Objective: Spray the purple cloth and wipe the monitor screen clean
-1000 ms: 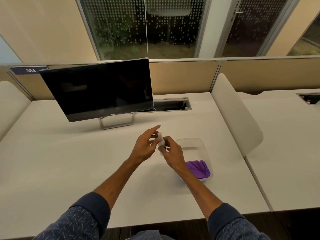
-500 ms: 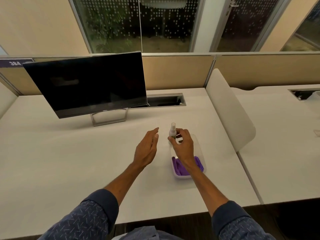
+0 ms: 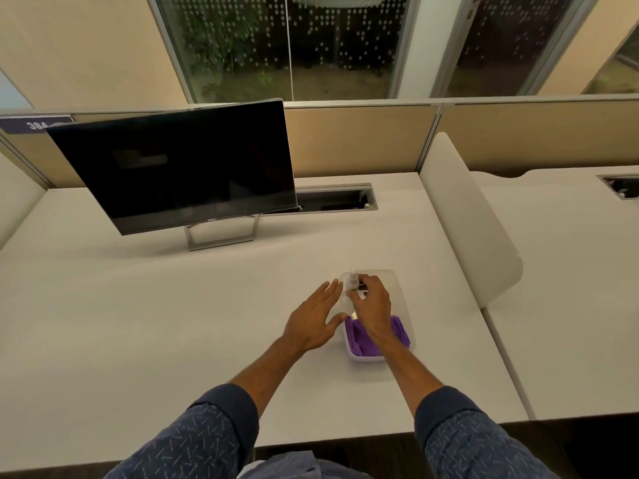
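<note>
A small white spray bottle (image 3: 352,280) stands upright over the far end of a clear plastic tray (image 3: 401,299). My right hand (image 3: 371,304) grips the bottle from the right. The purple cloth (image 3: 397,335) lies crumpled in the near end of the tray, partly hidden by my right wrist. My left hand (image 3: 316,319) hovers with straight fingers just left of the tray, holding nothing. A black monitor (image 3: 183,167) with a dark screen stands tilted on a silver stand at the back left of the white desk (image 3: 138,323).
A cable slot (image 3: 339,198) is cut into the desk behind the monitor's right edge. A white curved divider panel (image 3: 466,216) separates this desk from the one on the right. Beige partitions (image 3: 363,140) and windows run along the back.
My hands came apart; the left one let go of the bottle and opened. The right hand carried the bottle over the tray's far end, upright.
</note>
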Motion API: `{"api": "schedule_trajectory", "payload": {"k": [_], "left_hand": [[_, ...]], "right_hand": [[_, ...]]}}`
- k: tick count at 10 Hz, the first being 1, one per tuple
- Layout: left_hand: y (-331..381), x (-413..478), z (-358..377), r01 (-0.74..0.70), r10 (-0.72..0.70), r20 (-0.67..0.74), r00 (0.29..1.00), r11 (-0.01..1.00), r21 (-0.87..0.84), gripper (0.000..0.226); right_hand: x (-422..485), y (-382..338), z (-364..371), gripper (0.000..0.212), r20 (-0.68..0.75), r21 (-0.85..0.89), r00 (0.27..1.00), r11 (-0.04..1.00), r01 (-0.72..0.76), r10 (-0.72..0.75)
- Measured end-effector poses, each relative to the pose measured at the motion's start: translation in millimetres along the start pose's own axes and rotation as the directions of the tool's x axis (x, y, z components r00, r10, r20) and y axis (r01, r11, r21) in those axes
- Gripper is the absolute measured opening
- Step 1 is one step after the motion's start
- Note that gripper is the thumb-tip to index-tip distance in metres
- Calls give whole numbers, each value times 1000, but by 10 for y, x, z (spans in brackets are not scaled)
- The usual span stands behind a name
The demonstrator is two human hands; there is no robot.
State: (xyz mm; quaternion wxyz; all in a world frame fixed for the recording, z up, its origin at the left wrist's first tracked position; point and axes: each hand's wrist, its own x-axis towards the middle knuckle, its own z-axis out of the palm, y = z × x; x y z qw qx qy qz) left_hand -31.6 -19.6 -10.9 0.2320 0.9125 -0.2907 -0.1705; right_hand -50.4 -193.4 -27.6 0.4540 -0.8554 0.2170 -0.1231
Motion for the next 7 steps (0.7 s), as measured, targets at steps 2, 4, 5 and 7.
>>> {"api": "schedule_trajectory", "payload": {"k": [2, 4, 5, 7], "left_hand": [[22, 2, -49, 8, -8, 3, 1000, 999, 43, 73], [49, -46, -44, 11, -11, 19, 1000, 999, 40, 72], [59, -32, -40, 21, -22, 25, 999, 999, 49, 72], [83, -36, -52, 3, -4, 16, 1000, 999, 51, 71]], "right_hand": [[3, 67, 69, 25, 11, -12, 999, 999, 30, -30], [19, 83, 50, 31, 63, -55, 998, 998, -9, 12], [24, 100, 45, 36, 66, -83, 997, 996, -30, 35], [-43, 42, -74, 38, 38, -64, 999, 998, -22, 25]]}}
